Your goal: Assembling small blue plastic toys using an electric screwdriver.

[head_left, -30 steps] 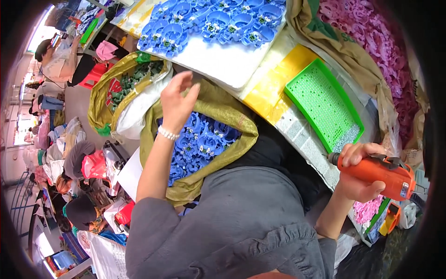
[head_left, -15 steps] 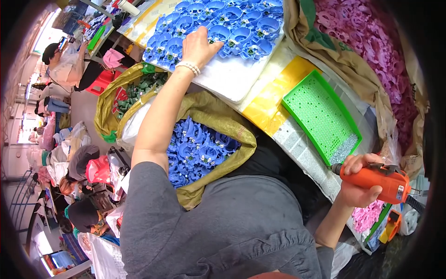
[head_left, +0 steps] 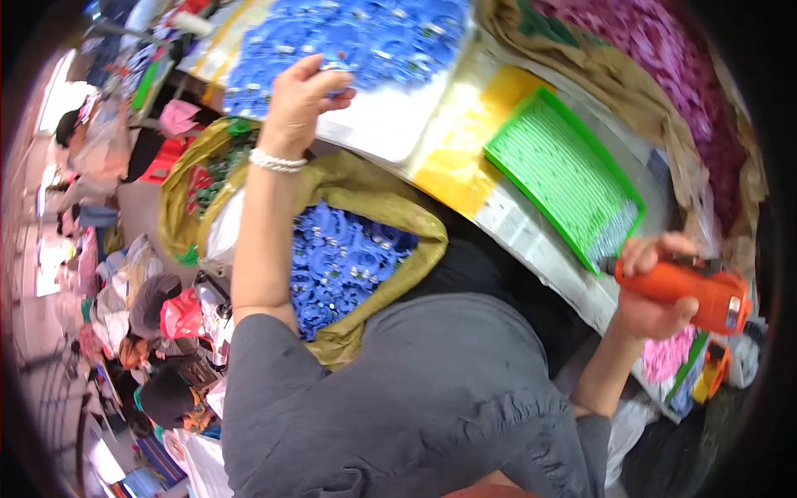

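My left hand, a white beaded bracelet at its wrist, hovers over the near edge of the blue plastic parts spread on a white board. Its fingers are curled together; blur hides what they may pinch. At the right, my right hand is wrapped round an orange electric screwdriver. The tool's dark nose points at the near corner of a green perforated tray, where small silvery pieces lie heaped.
Below my left arm gapes a yellow woven sack of blue parts. Another sack holds dark green pieces. Pink parts fill a brown-lined bag at upper right. People and bundles occupy the left side.
My left hand has drawn back from among the blue parts toward the board's near edge. My right hand has risen slightly with the electric screwdriver. The whole view has shifted and blurred.
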{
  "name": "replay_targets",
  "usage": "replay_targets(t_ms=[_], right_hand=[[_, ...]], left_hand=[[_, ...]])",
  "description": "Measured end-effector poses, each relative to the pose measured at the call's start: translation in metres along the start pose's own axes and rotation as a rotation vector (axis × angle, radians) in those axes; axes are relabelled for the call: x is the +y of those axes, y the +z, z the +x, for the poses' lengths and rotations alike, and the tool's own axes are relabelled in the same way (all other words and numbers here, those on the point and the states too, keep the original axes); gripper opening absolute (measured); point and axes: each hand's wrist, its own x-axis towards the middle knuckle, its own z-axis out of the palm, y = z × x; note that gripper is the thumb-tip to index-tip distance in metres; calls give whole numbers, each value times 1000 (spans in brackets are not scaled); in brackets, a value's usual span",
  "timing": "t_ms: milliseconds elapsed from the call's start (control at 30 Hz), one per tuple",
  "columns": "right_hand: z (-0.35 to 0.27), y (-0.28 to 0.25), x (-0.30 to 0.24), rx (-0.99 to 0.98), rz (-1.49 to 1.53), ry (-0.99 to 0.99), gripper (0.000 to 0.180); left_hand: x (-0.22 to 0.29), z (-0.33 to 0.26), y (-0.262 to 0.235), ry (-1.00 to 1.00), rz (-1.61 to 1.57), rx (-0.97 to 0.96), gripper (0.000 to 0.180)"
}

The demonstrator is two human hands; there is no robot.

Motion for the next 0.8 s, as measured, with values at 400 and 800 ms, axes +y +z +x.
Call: replay_targets(t_ms=[400,800], right_hand=[[32,-33,28,79,-157,-30,75],[41,-45,62,153,-201,-8,75]], left_hand=[[-32,-61,83,-181,-500,-511,55],[-43,-97,169,-449,-528,-604,47]])
